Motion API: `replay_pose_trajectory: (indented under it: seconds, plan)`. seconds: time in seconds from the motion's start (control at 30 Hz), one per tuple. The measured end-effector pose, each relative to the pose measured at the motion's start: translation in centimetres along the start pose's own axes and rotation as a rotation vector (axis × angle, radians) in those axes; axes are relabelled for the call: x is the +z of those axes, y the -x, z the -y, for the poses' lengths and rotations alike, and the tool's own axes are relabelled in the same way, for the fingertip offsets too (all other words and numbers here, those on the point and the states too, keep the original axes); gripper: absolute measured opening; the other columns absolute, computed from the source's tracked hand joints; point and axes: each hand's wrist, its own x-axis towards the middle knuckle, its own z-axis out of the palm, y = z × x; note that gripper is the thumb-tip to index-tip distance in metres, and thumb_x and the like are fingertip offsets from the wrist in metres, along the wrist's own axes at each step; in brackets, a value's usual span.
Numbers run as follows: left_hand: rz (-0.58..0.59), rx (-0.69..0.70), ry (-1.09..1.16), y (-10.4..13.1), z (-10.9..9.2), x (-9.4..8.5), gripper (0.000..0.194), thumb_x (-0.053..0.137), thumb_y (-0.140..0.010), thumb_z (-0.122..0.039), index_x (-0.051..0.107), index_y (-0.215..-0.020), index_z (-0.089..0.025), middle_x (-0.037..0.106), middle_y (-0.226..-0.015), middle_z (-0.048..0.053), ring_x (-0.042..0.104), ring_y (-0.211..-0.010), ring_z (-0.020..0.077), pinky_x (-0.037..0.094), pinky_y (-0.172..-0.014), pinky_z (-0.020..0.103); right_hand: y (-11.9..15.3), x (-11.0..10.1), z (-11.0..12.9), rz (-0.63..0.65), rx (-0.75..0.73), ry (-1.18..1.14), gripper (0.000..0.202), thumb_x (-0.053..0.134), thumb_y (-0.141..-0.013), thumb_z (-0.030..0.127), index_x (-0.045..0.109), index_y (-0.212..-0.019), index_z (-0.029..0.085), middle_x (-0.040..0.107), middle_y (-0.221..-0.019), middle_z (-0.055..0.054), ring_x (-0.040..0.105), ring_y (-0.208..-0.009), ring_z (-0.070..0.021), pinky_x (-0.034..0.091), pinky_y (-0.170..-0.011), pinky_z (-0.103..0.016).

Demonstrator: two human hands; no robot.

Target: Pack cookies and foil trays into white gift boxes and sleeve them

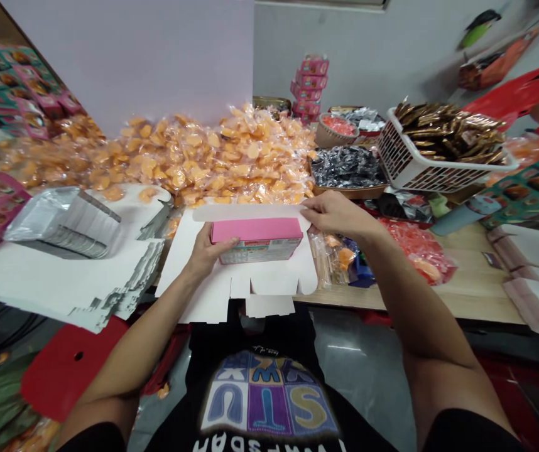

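Note:
My left hand (207, 252) grips the left end of a pink carton (257, 230), thumb over its printed front side. The carton lies across an unfolded white cardboard box blank (213, 295) with cut flaps along its near edge. At the far right corner of the blank, my right hand (338, 215) is closed, its thumb and fingers pinching the edge of the long far flap. To the left, a stack of flat white blanks (53, 282) bears a bundle of silver packets (65, 223).
Bagged orange pieces (213, 157) are heaped behind the blank. Farther right stand a white basket (432, 172) of brown-gold packets, a tray of black packets (348, 169) and a stack of pink boxes (311, 88). Red packets (411, 251) lie beside my right forearm.

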Motion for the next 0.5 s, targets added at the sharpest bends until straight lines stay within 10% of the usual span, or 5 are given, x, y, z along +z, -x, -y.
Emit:
replay_pose_trajectory:
  seconds: [0.2, 0.37, 0.5]
  plan:
    - [-0.005, -0.022, -0.017, -0.1, 0.1, 0.0, 0.069, 0.104, -0.065, -0.052, 0.069, -0.114, -0.019, 0.083, -0.110, 0.010, 0.079, -0.097, 0.0287, 0.065, -0.086, 0.039, 0.3, 0.9, -0.2, -0.022, -0.088, 0.204, 0.027, 0.055, -0.097, 0.028, 0.077, -0.085, 0.019, 0.066, -0.067, -0.003, 0.062, -0.068, -0.0210, 0.043, -0.067, -0.032]
    - [0.017, -0.065, 0.031, -0.5, -0.3, 0.2, 0.067, 0.104, -0.063, -0.051, 0.069, -0.112, -0.020, 0.082, -0.110, 0.010, 0.079, -0.099, 0.0297, 0.066, -0.086, 0.041, 2.0, 5.1, -2.8, -0.285, -0.403, 0.258, 0.045, 0.054, -0.104, 0.036, 0.073, -0.137, 0.013, 0.075, -0.137, -0.024, 0.071, -0.127, -0.0385, 0.060, -0.104, -0.050]
    - [-0.066, 0.115, -0.023, -1.9, -2.2, -2.1, 0.061, 0.096, -0.071, -0.056, 0.073, -0.116, -0.023, 0.081, -0.107, 0.007, 0.076, -0.096, 0.0246, 0.063, -0.087, 0.037, 2.1, 7.2, -4.8, -0.378, -0.415, 0.075, 0.038, 0.058, -0.108, 0.046, 0.074, -0.133, 0.023, 0.080, -0.132, -0.018, 0.076, -0.118, -0.0362, 0.067, -0.101, -0.054]
